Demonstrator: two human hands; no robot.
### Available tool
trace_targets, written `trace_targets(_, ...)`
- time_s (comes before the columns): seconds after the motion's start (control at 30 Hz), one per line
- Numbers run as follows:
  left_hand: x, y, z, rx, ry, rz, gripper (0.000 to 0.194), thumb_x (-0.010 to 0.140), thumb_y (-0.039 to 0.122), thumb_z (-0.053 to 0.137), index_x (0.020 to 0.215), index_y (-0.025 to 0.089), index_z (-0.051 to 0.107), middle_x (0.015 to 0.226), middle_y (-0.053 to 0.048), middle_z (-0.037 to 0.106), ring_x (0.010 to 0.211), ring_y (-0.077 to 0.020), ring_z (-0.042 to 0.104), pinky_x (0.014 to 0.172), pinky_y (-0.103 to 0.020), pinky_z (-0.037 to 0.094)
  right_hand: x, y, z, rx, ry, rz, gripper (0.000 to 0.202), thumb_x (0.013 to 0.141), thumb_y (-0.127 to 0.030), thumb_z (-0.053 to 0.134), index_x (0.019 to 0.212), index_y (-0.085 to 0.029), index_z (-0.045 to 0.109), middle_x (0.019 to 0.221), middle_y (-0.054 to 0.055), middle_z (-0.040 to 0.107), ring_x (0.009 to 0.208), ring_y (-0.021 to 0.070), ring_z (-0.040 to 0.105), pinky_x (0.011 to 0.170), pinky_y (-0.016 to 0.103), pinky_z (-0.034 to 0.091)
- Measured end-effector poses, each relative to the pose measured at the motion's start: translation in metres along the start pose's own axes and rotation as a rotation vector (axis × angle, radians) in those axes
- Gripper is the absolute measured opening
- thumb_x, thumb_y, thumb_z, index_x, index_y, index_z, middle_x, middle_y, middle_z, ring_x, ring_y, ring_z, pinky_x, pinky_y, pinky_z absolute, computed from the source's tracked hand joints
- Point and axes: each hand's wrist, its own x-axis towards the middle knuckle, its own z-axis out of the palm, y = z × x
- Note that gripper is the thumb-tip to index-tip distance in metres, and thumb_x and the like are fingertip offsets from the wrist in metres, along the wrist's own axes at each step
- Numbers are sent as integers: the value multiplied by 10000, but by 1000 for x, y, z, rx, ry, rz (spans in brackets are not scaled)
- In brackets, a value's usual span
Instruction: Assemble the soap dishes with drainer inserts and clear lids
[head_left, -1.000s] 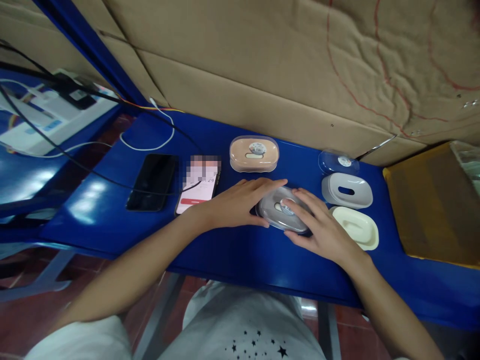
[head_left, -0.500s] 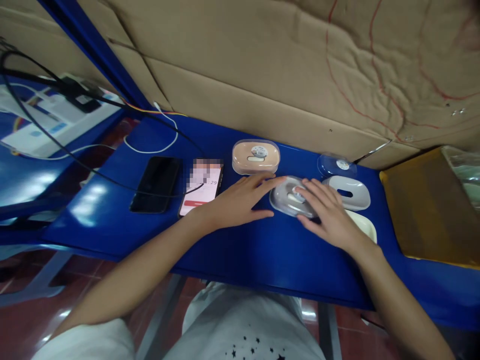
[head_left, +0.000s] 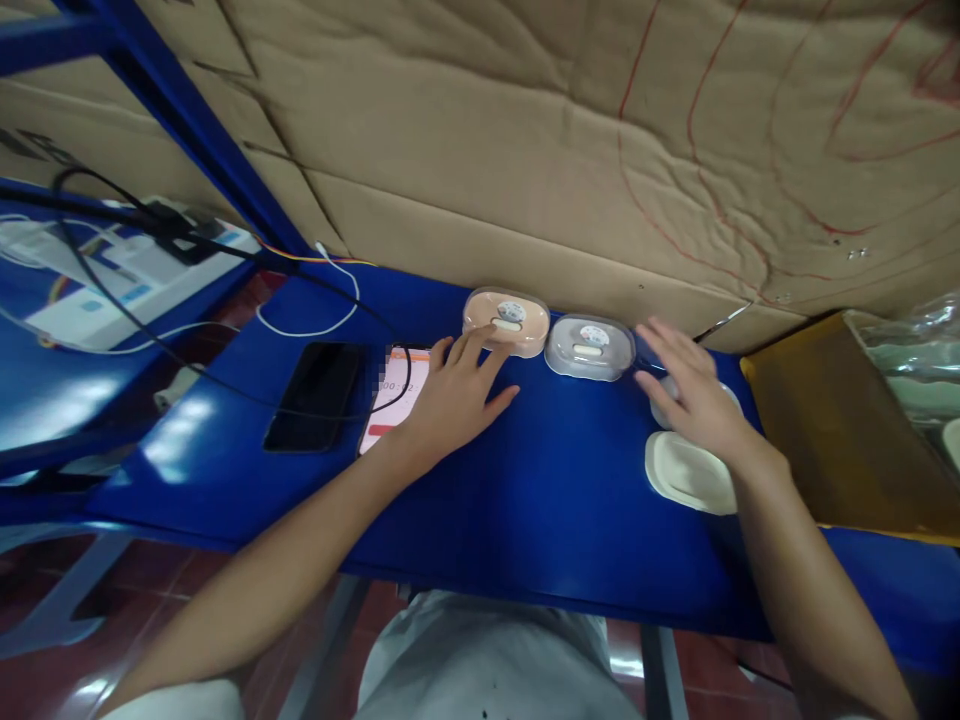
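A pink soap box (head_left: pixel 480 312) with a clear lid and a round sticker sits against the cardboard backing. Beside it on the right is a grey soap box (head_left: pixel 570 358), likewise lidded and stickered. My left hand (head_left: pixel 459 392) is spread, its fingertips at the pink box's front edge; whether they touch it I cannot tell. Fingers apart and holding nothing, my right hand (head_left: pixel 697 395) hovers at the right. Under it a pale grey oval piece (head_left: pixel 661 408) is mostly hidden. A cream oval dish (head_left: pixel 686 475) lies nearer me, partly behind my right wrist.
A black phone (head_left: pixel 313 397) and a lit phone (head_left: pixel 390 400) lie on the left of the blue table (head_left: pixel 555 500), with a black cable (head_left: pixel 225 375) crossing over them. On the right stands a cardboard box (head_left: pixel 840 440) with plastic-wrapped pieces. A power strip (head_left: pixel 142 290) is at far left.
The grey soap box has moved back, to beside the pink one. My right hand has come off it toward the right, and my left hand has drawn left to the pink box.
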Motion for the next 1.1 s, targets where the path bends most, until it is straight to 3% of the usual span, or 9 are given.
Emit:
trace_targets(0.13,-5,17,-5,-62,-19,56,447,1088,348,558,1505,188,587,1632,-229,504,1467,-437,521,1204,-650,372,-85,12,-15,-43,64,151,618,1091,-431,521,1693,-404,382,1748,76,428,1577,400,452,1281,658,362)
trace_targets(0.3,-15,40,-5,-172,-139,259,435,1101,362,570,1517,234,575,1620,-176,541,1469,-377,541,1241,-625,355,-159,6,13,-106,34,243,722,1075,-409,553,1729,-459,250,1820,96,258,1572,489,420,1179,773,399)
trace_targets(0.4,-24,50,5,-244,-229,359,535,1080,434,639,1571,256,522,1651,-177,515,1513,-372,508,1267,-626,335,-150,-21,34,-66,-5,164,710,1078,-383,546,1723,-471,261,1805,99,301,1562,459,451,1186,746,415)
trace_targets(0.57,-31,60,25,-239,-331,414,789,966,563,789,1617,253,468,1691,-222,456,1550,-416,461,1267,-685,303,-86,-62,36,122,-67,77,700,1099,-447,521,1733,-417,226,1808,117,294,1634,384,362,1231,686,412)
trace_targets(0.7,-28,57,26,-220,-366,350,716,974,491,790,1580,244,500,1663,-196,505,1542,-380,482,1280,-659,288,-58,-16,12,117,-38,62,534,1112,-467,509,1632,-356,455,1737,112,441,1597,347,433,1279,646,373)
trace_targets(0.8,-24,49,23,-222,-362,292,711,970,437,777,1584,222,491,1666,-206,499,1535,-387,489,1281,-663,279,-67,44,1,21,105,260,517,1105,-516,497,1543,-253,575,1571,174,619,1494,374,558,1242,661,419)
trace_targets(0.87,-23,42,21,-238,-353,270,703,976,398,758,1596,227,473,1673,-204,491,1540,-395,482,1279,-666,278,-81,70,-1,-5,55,363,596,1094,-564,489,1574,-216,547,1592,198,597,1525,406,521,1242,689,410)
trace_targets(0.97,-21,35,19,-283,-352,253,688,996,356,727,1614,251,443,1704,-185,456,1565,-390,451,1293,-652,267,-99,75,-3,28,-71,383,719,1058,-628,541,1658,-244,449,1663,180,529,1558,428,473,1254,694,402)
trace_targets(1.1,-16,35,14,-356,-404,175,781,974,356,761,1651,252,385,1754,-173,370,1584,-388,407,1279,-575,348,-104,51,-5,83,-209,292,1003,924,-693,733,1740,-318,287,1729,179,441,1548,508,457,1215,707,446)
